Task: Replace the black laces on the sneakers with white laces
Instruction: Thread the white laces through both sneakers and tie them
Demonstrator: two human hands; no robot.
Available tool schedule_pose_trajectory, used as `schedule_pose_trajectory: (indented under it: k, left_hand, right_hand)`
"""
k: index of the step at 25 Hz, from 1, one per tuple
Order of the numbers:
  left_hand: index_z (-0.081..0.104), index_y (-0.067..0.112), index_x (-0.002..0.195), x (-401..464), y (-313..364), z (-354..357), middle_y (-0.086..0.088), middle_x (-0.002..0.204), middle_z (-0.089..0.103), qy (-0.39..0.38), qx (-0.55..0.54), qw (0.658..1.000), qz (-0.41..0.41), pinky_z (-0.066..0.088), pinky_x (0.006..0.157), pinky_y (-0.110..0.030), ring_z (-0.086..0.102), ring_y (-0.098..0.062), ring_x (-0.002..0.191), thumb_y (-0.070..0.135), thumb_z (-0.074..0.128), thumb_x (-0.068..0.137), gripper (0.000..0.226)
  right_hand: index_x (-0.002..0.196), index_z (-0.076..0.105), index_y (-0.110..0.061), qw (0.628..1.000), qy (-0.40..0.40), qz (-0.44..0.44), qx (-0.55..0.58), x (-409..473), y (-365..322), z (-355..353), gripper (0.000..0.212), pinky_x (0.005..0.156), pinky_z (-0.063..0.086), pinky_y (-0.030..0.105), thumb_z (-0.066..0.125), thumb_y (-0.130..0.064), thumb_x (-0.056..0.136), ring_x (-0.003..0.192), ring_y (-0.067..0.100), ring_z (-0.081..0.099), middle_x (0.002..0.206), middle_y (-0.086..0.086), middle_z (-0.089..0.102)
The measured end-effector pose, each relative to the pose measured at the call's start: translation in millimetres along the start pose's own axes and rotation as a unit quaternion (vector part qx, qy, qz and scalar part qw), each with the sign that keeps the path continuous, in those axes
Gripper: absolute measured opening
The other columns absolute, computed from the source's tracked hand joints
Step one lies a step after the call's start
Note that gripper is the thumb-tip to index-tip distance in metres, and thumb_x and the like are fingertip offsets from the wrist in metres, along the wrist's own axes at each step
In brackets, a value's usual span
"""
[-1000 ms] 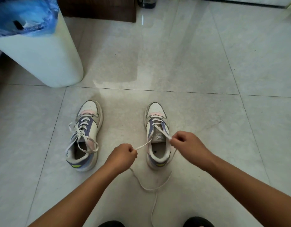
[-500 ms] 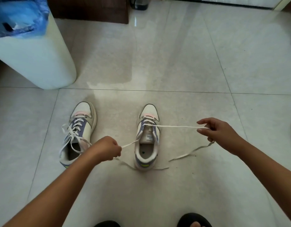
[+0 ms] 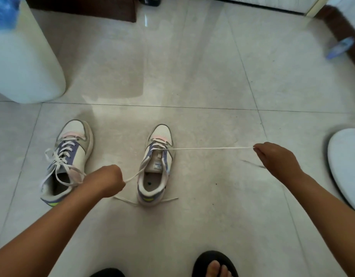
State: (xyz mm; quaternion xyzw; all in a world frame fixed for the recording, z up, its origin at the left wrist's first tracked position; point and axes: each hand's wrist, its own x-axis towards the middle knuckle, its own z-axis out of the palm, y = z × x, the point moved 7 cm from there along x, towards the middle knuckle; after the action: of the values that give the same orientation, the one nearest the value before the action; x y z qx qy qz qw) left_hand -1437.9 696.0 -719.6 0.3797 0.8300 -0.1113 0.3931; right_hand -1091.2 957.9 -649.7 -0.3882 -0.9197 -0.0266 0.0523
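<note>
Two white, purple and pink sneakers stand on the tiled floor, toes pointing away. The left sneaker [image 3: 67,158] is fully laced with a loose white lace [image 3: 60,166]. The right sneaker [image 3: 157,166] has a white lace [image 3: 208,148] through its upper eyelets only. My right hand [image 3: 272,156] pinches one end of that lace, stretched taut far to the right. My left hand [image 3: 105,181] grips the other end just left of the shoe's opening. Slack lace lies by the heel.
A white bin [image 3: 22,62] with a blue liner stands at the back left. Dark wooden furniture [image 3: 82,7] lines the back. A white round object [image 3: 346,162] sits at the right edge. My feet in black slippers [image 3: 214,264] are at the bottom.
My right hand has drawn its lace end from above the shoe far out to the right, pulling it taut. My left hand kept its grip and shifted slightly left.
</note>
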Motion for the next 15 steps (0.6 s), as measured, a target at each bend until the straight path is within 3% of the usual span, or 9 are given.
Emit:
schedule_pose_trajectory:
  k: [3, 6, 10, 12, 13, 15]
  left_hand:
    - [0.073, 0.013, 0.09, 0.3, 4.8, 0.6, -0.003, 0.085, 0.067, -0.012, 0.018, 1.0, 0.01, 0.046, 0.07, -0.023, 0.062, -0.019, 0.082, 0.026, 0.061, 0.087, 0.018]
    - [0.074, 0.014, 0.081, 0.5, 11.1, -1.9, -0.002, 0.074, 0.064, -0.029, 0.031, 0.999, 0.015, 0.044, 0.063, -0.02, 0.063, -0.018, 0.074, 0.027, 0.063, 0.086, 0.017]
    - [0.074, 0.014, 0.082, 4.1, 18.0, -1.5, 0.0, 0.07, 0.063, -0.031, 0.07, 0.997, 0.031, 0.05, 0.069, -0.024, 0.063, -0.017, 0.074, 0.027, 0.067, 0.079, 0.016]
    - [0.074, 0.015, 0.087, 4.2, 22.1, 0.4, 0.001, 0.075, 0.063, -0.029, 0.084, 0.995, 0.039, 0.05, 0.073, -0.025, 0.061, -0.017, 0.077, 0.029, 0.067, 0.078, 0.018]
    - [0.073, 0.015, 0.09, 3.7, 23.0, 0.8, 0.0, 0.077, 0.062, -0.029, 0.085, 0.995, 0.039, 0.05, 0.075, -0.026, 0.061, -0.018, 0.08, 0.031, 0.068, 0.078, 0.02]
    - [0.073, 0.016, 0.092, 3.4, 22.3, 1.2, 0.001, 0.08, 0.063, -0.032, 0.083, 0.995, 0.034, 0.05, 0.078, -0.027, 0.062, -0.019, 0.085, 0.033, 0.068, 0.078, 0.023]
  right_hand:
    - [0.089, 0.07, -0.004, 0.988, -0.021, 0.151, 0.019, -16.7, 38.0, -2.0, 0.012, 0.059, 0.045, 0.033, 0.061, -0.012, 0.089, 0.075, 0.034, 0.062, 0.079, 0.013, 0.067]
    - [0.082, 0.067, -0.002, 0.968, -0.034, 0.249, 0.012, -28.1, 63.8, -3.9, 0.021, 0.06, 0.036, 0.031, 0.057, -0.018, 0.092, 0.075, 0.032, 0.054, 0.078, 0.014, 0.062]
    - [0.076, 0.06, -0.004, 0.902, -0.02, 0.419, 0.105, -46.8, 92.1, -3.6, 0.027, 0.065, 0.035, 0.031, 0.052, -0.022, 0.094, 0.074, 0.025, 0.048, 0.076, 0.009, 0.056]
    - [0.076, 0.063, 0.001, 0.837, 0.01, 0.509, 0.2, -61.4, 113.6, 5.5, 0.03, 0.07, 0.042, 0.032, 0.056, -0.024, 0.091, 0.071, 0.025, 0.054, 0.077, 0.011, 0.062]
    - [0.076, 0.065, 0.0, 0.788, 0.028, 0.555, 0.267, -70.2, 121.8, 13.4, 0.029, 0.07, 0.046, 0.033, 0.059, -0.025, 0.089, 0.065, 0.022, 0.059, 0.077, 0.012, 0.065]
    - [0.074, 0.06, -0.011, 0.672, 0.047, 0.623, 0.397, -85.9, 128.9, 32.9, 0.02, 0.049, 0.046, 0.02, 0.057, -0.023, 0.09, 0.041, 0.008, 0.057, 0.063, 0.008, 0.065]
